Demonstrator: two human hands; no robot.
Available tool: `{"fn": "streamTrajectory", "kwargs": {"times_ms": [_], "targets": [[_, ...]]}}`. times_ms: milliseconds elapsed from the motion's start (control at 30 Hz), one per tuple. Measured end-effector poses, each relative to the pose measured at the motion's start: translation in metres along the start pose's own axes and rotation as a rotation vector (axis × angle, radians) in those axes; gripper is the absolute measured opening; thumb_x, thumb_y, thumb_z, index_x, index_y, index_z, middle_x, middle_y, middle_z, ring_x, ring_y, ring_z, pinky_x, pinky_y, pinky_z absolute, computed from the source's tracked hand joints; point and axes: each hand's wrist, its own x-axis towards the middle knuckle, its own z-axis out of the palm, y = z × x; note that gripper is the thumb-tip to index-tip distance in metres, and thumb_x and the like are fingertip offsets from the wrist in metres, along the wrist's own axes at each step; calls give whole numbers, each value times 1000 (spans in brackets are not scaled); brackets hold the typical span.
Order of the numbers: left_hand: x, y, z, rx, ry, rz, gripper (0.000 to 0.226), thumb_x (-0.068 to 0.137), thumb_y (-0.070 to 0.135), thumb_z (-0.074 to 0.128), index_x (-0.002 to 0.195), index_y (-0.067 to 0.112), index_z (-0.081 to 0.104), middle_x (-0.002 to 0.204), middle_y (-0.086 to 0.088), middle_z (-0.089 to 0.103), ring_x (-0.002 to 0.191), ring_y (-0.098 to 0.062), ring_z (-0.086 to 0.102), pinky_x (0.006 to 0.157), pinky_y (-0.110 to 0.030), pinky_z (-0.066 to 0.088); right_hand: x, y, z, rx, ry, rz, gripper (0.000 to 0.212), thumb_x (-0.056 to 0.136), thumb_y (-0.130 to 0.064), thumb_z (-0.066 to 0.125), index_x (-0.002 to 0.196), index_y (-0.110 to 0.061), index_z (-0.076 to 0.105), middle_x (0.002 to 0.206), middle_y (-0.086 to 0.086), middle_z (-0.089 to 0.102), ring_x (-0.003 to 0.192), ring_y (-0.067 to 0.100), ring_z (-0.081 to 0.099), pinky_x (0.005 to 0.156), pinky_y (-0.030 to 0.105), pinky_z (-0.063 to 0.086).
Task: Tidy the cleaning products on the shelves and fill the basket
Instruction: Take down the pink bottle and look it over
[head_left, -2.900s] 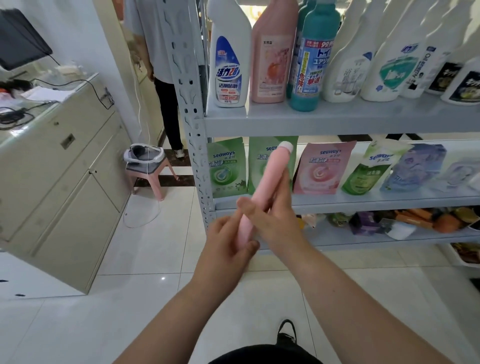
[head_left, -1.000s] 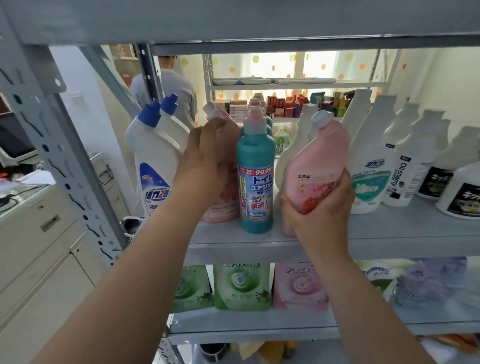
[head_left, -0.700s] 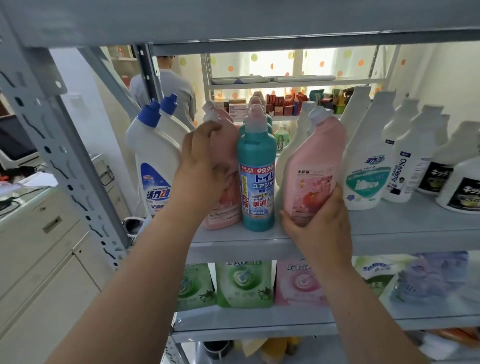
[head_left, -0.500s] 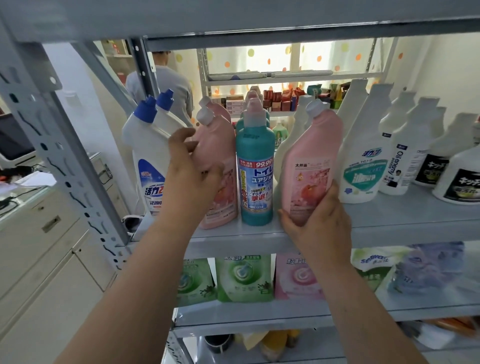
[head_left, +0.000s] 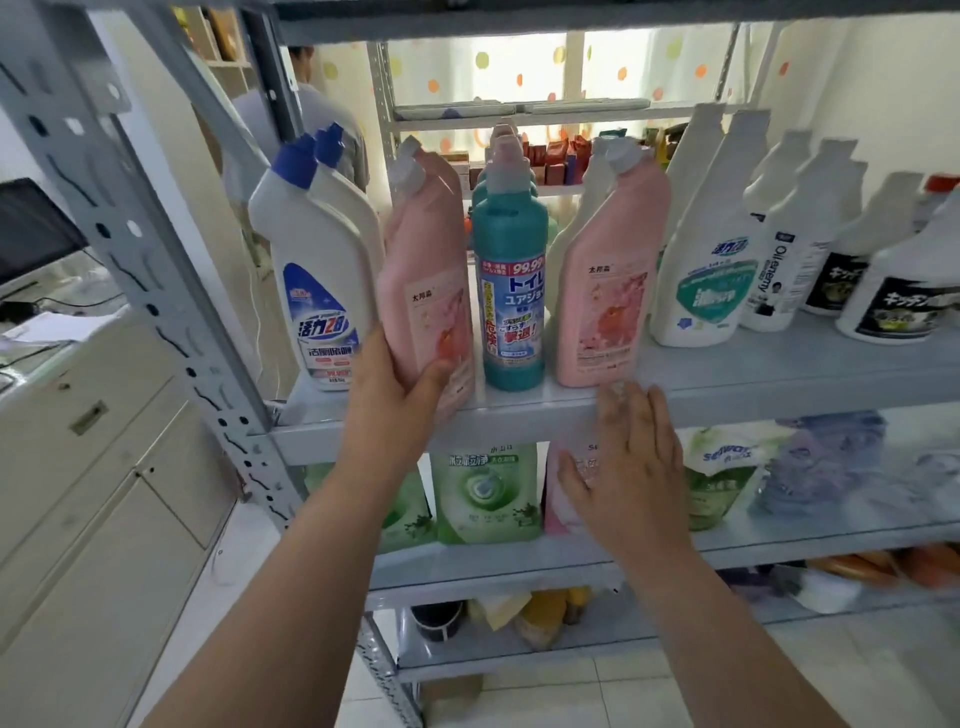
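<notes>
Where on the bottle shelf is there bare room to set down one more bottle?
The bare strip of shelf along the front edge, right of the right pink bottle and before the white bottles, is free. The left end is crowded: blue-capped white bottle, left pink bottle held by the left hand, and teal bottle stand close together.

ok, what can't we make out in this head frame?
Head view only:
The basket: not in frame; place and fill unknown.
The pink pouch on the lower shelf: mostly behind the right hand.
The left pink bottle: base and lower label covered by the left hand gripping it.
The rear bottles behind the teal bottle: only caps show.
The white bottle at the right edge: cut off, label blurred.
</notes>
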Motion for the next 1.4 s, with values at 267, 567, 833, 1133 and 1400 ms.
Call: {"fn": "streamTrajectory", "kwargs": {"times_ms": [267,567,833,1133,1400], "targets": [[-84,-16,-50,-273,-105,-72,29,98,38,61,127,35,57,110,12,72,97,-12,72,76,-38,63,-49,-66,-40,905,-493,138,69,86,-72,57,146,-37,45,136,-18,58,128,-3,51,111,33,43],[-188,-53,-85,-458,-256,-362,34,107,16,46,130,34,63,113,9,74,106,-14,71,91,-39,59,-124,-140,-40,1317,-550,452,24,94,-42,66,118,-38,66,112,-8,76,101,13,74,85,40,62],[-237,-86,-108,-349,-352,-344,43,108,22,44,128,58,56,120,21,68,115,-7,64,99,-43,55,-183,-143,-34,1375,-543,444,43,81,-7,76,120,-12,58,110,5,76,105,24,72,86,40,60],[-261,-81,-99,-392,-249,-670,27,96,44,45,103,25,64,99,-12,73,90,-34,71,82,-53,59,-187,-135,-33,1345,-700,347,59,69,-43,78,117,-19,56,103,-12,73,98,8,69,83,31,55],[-268,-59,-56,-799,-641,-1045,59,93,67,42,115,20,70,102,-16,68,91,-40,69,45,-21,35,-176,-96,-24,1251,-819,464,53,72,-56,76,114,-30,57,88,-15,75,76,5,73,55,26,56]]}}
